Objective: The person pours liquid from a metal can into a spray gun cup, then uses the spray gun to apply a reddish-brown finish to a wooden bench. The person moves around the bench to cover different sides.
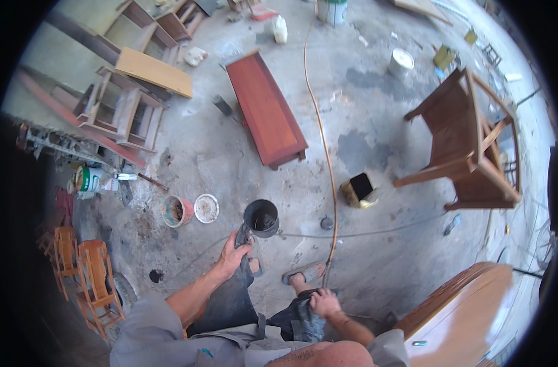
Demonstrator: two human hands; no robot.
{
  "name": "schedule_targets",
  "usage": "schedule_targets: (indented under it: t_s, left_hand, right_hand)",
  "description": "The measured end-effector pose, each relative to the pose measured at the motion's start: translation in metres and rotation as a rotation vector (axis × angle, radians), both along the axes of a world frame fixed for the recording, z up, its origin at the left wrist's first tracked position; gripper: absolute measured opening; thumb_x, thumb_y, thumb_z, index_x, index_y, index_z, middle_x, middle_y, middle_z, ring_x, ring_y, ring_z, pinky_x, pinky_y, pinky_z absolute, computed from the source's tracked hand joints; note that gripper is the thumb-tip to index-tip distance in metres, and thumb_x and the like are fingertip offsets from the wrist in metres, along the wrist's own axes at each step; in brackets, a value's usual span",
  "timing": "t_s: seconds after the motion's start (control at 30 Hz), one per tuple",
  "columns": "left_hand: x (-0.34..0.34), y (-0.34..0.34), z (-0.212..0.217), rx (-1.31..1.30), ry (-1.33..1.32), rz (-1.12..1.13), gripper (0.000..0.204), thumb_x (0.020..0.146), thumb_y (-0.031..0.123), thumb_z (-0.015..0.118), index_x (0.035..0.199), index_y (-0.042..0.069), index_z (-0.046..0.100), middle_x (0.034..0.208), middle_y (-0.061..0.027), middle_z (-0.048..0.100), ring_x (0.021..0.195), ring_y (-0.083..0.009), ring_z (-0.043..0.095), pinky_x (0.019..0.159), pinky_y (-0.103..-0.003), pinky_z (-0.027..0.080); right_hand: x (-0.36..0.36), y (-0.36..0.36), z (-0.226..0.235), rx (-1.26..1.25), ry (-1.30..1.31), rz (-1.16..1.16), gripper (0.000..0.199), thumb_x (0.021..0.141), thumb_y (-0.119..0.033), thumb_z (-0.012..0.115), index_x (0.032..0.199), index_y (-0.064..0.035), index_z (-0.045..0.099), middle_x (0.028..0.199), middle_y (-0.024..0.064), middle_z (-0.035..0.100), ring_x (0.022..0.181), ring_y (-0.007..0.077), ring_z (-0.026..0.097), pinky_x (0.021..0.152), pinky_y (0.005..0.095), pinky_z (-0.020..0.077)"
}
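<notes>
The left hand (235, 255) is closed around the handle of a black round pot (262, 218), with the fingers curled and the thumb laid along it. The pot is held out in front of the body, its open mouth turned up, and inside it is dark, so I cannot tell how full it is. The right hand (325, 303) is at the right leg, over the dark trousers (309, 319), with its fingers bent. An orange hose (321, 134) runs down the floor and its lower part arrives just above this hand — whether the hand grips it, or only rests there, I cannot tell.

Left of the pot, on the stained concrete floor (297, 189), stand a reddish bucket (177, 211) and, just beside it, a white round lid (206, 208). To the right, beyond the hose, there is a square open tin (360, 189) with a black inside. Farther in front lies a long, red-brown wooden furniture piece (265, 109), set at a slant. On the right side is a brown wooden armchair (468, 140), tipped over, and nearer to the person a large wooden panel (459, 312) with a curved edge. At the left are two small orange-brown wooden chairs (95, 275) — and above them, a white-and-green paint bucket (89, 179).
</notes>
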State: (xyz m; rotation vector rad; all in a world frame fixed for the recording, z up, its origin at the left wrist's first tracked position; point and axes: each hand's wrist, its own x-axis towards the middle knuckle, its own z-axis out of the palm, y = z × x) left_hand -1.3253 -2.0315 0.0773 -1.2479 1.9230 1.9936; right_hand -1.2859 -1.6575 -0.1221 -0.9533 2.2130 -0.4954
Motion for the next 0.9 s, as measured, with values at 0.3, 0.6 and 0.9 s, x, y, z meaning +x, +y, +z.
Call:
schedule_targets:
  t_s: [0.3,0.6,0.9]
  left_hand:
    - [-0.043,0.051,0.087,0.001,0.124,0.004,0.043,0.089,0.013,0.063,0.127,0.000,0.048,0.086,-0.0063,0.060,0.076,-0.0147,0.058,0.071,-0.031,0.048]
    - [-0.103,0.024,0.084,-0.175,0.065,-0.053,0.052,0.087,0.017,0.066,0.131,0.000,0.047,0.093,-0.0120,0.062,0.086,-0.0202,0.061,0.077,-0.036,0.050]
    - [-0.216,-0.017,0.072,-0.293,0.146,-0.238,0.053,0.087,0.019,0.066,0.131,0.001,0.045,0.105,-0.0246,0.063,0.103,-0.0369,0.065,0.089,-0.044,0.050]
  right_hand:
    - [0.016,0.039,-0.006,0.347,-0.599,-0.047,0.052,0.095,-0.048,0.053,0.140,-0.0226,0.058,0.140,0.0155,0.059,0.127,0.0360,0.057,0.107,0.0444,0.0448]
    - [-0.109,0.084,0.068,0.185,-0.886,-0.721,0.054,0.096,-0.046,0.053,0.142,-0.0189,0.056,0.138,0.0132,0.061,0.124,0.0312,0.058,0.105,0.0418,0.0456]
    - [-0.224,0.071,0.117,-0.096,-1.000,-1.150,0.055,0.098,-0.044,0.054,0.144,-0.0152,0.054,0.135,0.0109,0.062,0.121,0.0265,0.060,0.104,0.0392,0.0464]
